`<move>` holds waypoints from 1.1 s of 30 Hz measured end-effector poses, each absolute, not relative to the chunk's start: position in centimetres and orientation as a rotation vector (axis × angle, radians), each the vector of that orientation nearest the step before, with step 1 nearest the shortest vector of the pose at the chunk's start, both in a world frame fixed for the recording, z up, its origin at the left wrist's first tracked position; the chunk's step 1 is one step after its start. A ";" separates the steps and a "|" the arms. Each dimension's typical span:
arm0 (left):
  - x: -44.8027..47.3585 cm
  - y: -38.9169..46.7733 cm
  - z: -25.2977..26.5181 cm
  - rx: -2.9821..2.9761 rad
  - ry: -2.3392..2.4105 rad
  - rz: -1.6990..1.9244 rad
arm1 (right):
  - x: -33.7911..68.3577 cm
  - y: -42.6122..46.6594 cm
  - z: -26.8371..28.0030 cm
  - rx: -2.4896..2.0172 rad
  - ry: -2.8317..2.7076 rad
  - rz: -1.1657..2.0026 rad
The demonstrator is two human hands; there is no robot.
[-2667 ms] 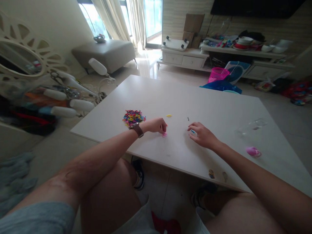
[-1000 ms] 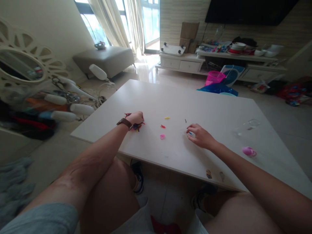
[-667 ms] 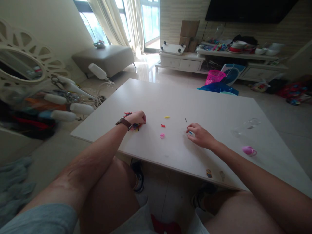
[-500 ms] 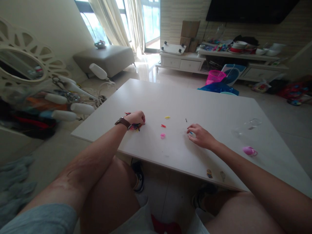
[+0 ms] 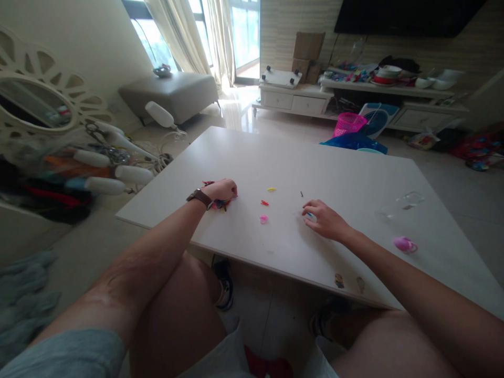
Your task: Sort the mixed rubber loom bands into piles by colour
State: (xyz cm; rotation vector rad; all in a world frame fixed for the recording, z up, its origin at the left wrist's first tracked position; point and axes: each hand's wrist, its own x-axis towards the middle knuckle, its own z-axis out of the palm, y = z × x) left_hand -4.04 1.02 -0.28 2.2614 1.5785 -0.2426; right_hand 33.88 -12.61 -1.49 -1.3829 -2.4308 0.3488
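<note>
- the left hand bends over the pile of small colored pieces at the left part of the white counter, with its fingers drawn in close together; i cannot tell whether they grip a piece.
- the pile is partly hidden under that hand, with red, dark and other colored bits showing at its edges.
- a watch with a brown strap sits on the left wrist.
- the right hand is low over the counter, fingers half curled, with a gap between thumb and forefinger.
- a small blue piece shows in that gap; i cannot tell whether it is held or only lies there.
- between the hands, well apart from the pile, lie a yellow piece, a red piece and a pink piece, in a rough line running toward the person.
- a thin dark piece lies just beyond the right fingertips.
- farther right are a clear container and, nearer the person, a purple object.
</note>
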 end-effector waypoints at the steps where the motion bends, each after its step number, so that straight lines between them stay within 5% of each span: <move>1: -3.9 1.0 -0.2 2.246 1.583 -0.235 | 33.9 -12.6 -1.5 -1.385 -2.433 0.353; 17: 4.2 -3.3 0.9 1.695 0.847 0.363 | 31.7 -14.2 0.8 -1.240 -2.452 0.418; 33: 6.9 -6.1 1.8 1.470 0.654 0.491 | 30.4 -15.3 2.4 -1.075 -2.504 0.435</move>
